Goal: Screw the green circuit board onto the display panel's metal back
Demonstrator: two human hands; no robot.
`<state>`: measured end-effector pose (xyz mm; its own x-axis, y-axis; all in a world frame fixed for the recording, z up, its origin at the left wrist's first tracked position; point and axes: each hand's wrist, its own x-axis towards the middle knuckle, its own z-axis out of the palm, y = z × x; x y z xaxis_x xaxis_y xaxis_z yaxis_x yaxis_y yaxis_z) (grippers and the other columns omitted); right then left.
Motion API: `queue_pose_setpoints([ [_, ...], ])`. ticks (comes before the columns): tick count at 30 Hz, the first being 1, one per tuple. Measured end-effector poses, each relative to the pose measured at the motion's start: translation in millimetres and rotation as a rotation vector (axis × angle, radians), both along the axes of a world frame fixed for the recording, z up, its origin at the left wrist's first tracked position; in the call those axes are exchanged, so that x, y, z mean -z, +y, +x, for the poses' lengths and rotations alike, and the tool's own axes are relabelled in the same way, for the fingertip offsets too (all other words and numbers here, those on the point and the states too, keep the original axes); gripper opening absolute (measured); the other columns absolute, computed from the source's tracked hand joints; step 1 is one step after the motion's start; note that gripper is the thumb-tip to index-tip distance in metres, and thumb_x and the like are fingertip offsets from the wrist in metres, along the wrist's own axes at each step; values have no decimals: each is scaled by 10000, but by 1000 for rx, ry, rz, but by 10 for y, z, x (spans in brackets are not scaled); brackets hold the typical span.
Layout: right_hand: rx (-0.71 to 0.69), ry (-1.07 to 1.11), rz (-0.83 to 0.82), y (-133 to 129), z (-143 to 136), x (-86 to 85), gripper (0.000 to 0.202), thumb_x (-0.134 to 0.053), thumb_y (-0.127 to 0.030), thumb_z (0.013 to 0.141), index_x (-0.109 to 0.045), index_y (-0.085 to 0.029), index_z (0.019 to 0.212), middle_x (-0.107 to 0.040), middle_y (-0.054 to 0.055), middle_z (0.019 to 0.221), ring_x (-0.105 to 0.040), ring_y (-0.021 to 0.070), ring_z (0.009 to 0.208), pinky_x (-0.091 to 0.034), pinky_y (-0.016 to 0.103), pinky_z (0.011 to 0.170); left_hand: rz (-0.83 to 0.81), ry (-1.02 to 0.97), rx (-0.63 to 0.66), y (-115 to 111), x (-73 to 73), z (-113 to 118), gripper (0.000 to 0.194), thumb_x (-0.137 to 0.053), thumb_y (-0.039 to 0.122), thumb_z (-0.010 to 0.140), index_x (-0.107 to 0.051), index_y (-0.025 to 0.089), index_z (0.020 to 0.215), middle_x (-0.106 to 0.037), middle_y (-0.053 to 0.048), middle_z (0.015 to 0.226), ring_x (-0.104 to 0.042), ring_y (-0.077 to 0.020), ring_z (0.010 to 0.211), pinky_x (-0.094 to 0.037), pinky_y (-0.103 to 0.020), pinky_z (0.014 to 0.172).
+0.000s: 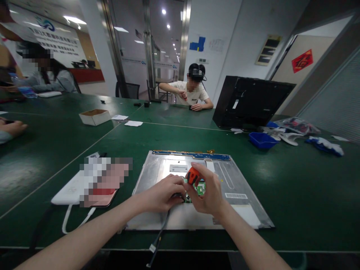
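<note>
At frame centre, grips orange tool (192, 175) with right hand (210, 192), has left hand (163, 192) (cannot tell its grasp) by green board (201, 188), and may scratch it by slipping.

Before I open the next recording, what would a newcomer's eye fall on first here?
Probably the orange-and-black screwdriver-like handle in the right hand, over the green circuit board on the silvery display panel. Next, the big black display casing at the table's far right, and the red sign beyond it.
</note>
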<state>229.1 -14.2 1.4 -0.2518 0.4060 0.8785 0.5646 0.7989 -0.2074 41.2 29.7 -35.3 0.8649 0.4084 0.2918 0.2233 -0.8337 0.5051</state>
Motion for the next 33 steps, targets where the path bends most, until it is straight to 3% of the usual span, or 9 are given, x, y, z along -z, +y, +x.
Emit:
queue_pose_setpoints([
  [7, 3, 18, 12, -11, 0, 6, 527, -542, -234, 891, -383, -218, 1393, -679, 43, 893, -567, 137, 538, -501, 262, 463, -5, -15, 25, 55, 61, -13, 90, -597, 162, 891, -653, 178, 958, -630, -78, 1034, -566, -232, 975, -450, -381, 862],
  [11, -1, 26, 20, -9, -3, 8, 543, -547, -220, 886, -376, -222, 1401, -661, 17, 816, -583, 148, 546, -506, 260, 467, 22, 31, 2, 39, 28, -7, 89, -587, 158, 912, -654, 175, 968, -636, -78, 1044, -564, -238, 992, -443, -389, 879],
  [22, -5, 29, 32, -14, -5, 11, 529, -549, -231, 892, -382, -219, 1394, -684, 34, 859, -575, 143, 524, -509, 263, 459, 28, 60, 2, 25, 3, -11, 140, -559, 159, 933, -659, 189, 1027, -635, -80, 1069, -564, -244, 1004, -438, -403, 892],
  [33, -5, 34, 28, 3, -22, 9, 531, -566, -245, 896, -378, -229, 1392, -657, 21, 837, -550, 126, 517, -482, 242, 458, 52, 49, 20, 29, 28, 11, 113, -569, 158, 922, -678, 189, 926, -646, -66, 993, -574, -235, 985, -429, -410, 919],
])
